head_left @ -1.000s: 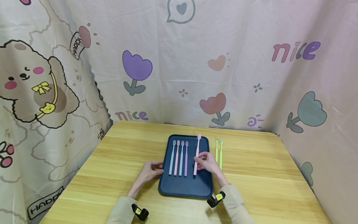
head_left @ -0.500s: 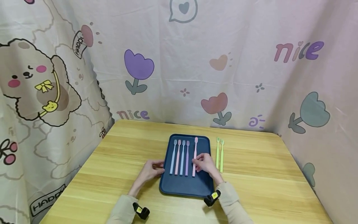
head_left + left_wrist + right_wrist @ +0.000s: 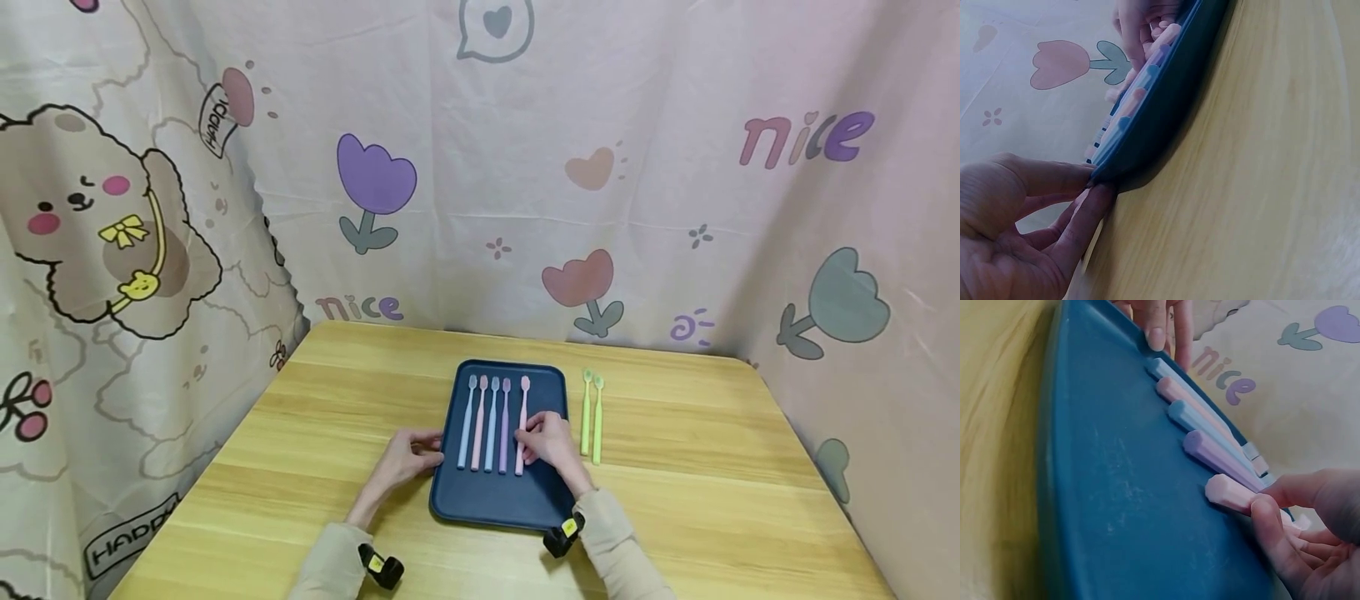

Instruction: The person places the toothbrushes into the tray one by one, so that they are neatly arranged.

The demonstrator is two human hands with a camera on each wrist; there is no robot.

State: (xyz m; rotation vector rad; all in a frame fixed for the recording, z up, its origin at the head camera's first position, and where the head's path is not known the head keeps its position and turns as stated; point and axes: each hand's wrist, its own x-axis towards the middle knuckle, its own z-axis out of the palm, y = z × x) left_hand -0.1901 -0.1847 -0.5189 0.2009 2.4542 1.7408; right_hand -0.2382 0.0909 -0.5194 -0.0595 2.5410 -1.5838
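Observation:
My right hand (image 3: 551, 437) pinches a pink toothbrush (image 3: 523, 404) between thumb and fingers, low over the dark blue tray (image 3: 495, 504). In the right wrist view its handle end (image 3: 1227, 491) points out past the fingertips. To its left lie a purple toothbrush (image 3: 504, 429), a blue one (image 3: 491, 427), another pink one (image 3: 477, 427) and another blue one (image 3: 466, 427), side by side with heads toward the back. At the tray's left edge, my left hand (image 3: 407, 455) grips the rim; the left wrist view shows thumb and finger (image 3: 1088, 219) on it.
Two yellow-green toothbrushes (image 3: 597, 421) lie on the wooden table (image 3: 675, 450), just right of the tray. A printed curtain (image 3: 480, 183) hangs behind the table and along both sides.
The right hand has brought the pink toothbrush slightly left and lower, nearly in line with the row on the tray. The left hand has stayed at the tray's edge.

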